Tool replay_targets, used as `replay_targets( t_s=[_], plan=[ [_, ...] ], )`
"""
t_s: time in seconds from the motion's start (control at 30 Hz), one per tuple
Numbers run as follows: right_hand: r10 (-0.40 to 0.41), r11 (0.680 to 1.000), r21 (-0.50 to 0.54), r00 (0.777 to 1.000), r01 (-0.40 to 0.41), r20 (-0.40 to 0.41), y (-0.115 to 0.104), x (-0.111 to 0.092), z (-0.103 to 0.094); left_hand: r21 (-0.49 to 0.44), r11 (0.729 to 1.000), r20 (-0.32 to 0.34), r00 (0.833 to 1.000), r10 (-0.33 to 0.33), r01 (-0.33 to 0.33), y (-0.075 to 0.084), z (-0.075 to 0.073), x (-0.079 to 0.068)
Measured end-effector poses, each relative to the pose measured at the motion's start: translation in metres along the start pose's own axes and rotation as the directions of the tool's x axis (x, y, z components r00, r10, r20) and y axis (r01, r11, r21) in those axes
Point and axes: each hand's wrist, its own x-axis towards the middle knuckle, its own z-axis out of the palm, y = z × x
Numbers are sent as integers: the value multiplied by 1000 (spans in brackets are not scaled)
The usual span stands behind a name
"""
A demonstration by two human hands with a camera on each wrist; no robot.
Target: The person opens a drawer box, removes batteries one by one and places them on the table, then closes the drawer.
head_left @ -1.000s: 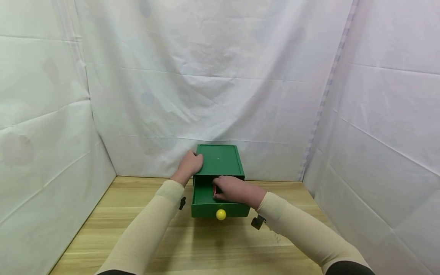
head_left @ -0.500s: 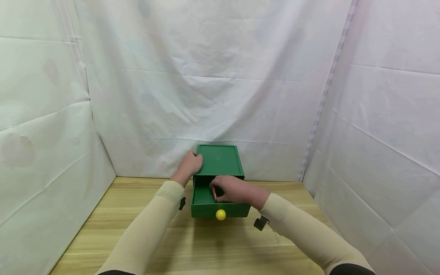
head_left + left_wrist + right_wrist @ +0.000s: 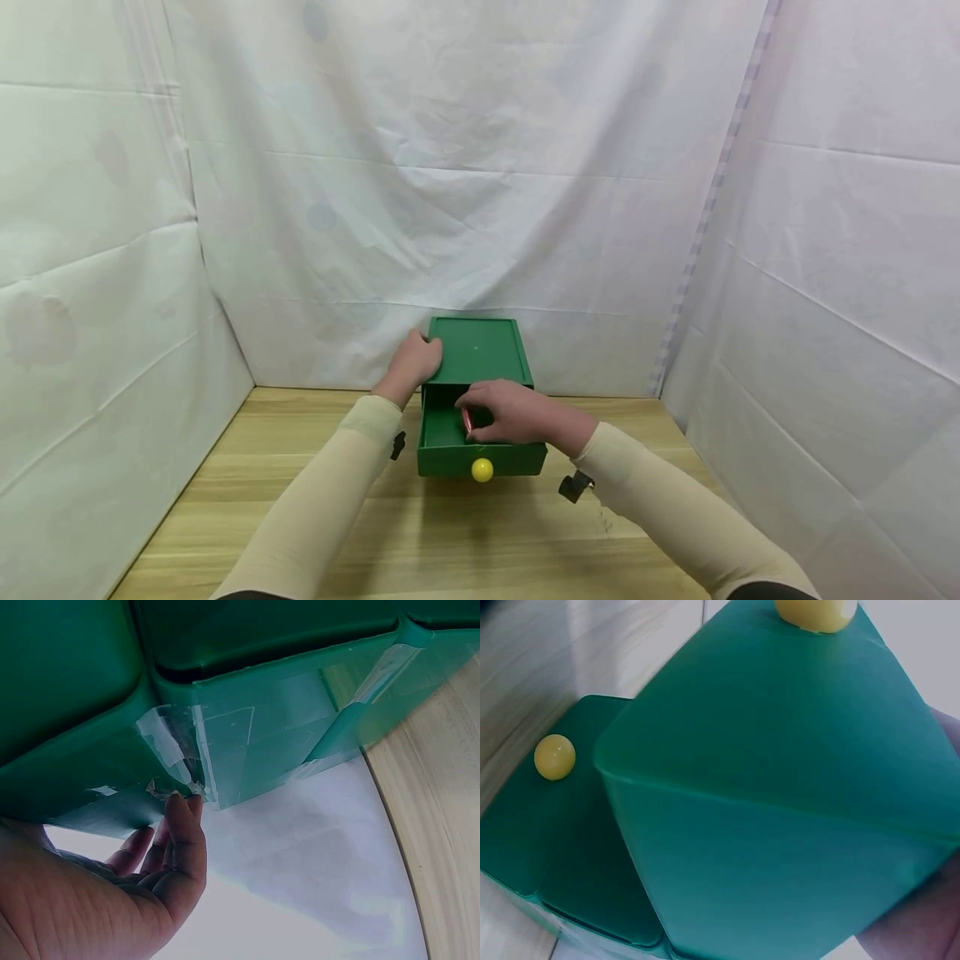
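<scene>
A green plastic drawer cabinet point(image 3: 480, 352) stands against the back curtain. Its upper drawer point(image 3: 444, 461) is pulled out, with a yellow knob point(image 3: 482, 470) on the front. My left hand point(image 3: 414, 358) holds the cabinet's left side; in the left wrist view its bent fingertips touch the taped wall. Over the drawer, my right hand point(image 3: 510, 413) pinches a small shiny red object point(image 3: 467, 420) between thumb and fingers. Most of that object is hidden by the hand, so its kind cannot be told. The right wrist view shows only the edge of the right hand behind the drawer.
A lower drawer with its own yellow knob point(image 3: 554, 757) sits beneath the pulled-out one. The wooden table point(image 3: 330, 533) extends in front. White curtains point(image 3: 450, 208) enclose the back and both sides.
My right hand has lifted slightly and tilted, and more of the red object shows between its thumb and fingers. The left hand and the cabinet have stayed in place.
</scene>
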Motion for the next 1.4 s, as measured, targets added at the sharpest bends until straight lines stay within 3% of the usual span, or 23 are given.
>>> replay_targets(
  t_s=[0.5,1.0,1.4],
  plan=[
    [24,997,76,998,-19,-64,10,-8,-11,-3,1000,8,1000,5,-5,-1,0,3],
    [116,973,213,984,-86,-135,8,-19,-28,-9,1000,15,1000,6,-6,-2,0,5],
    [142,969,229,969,-94,-203,16,-28,-34,-9,1000,19,1000,9,-9,-3,-2,4]
  ],
)
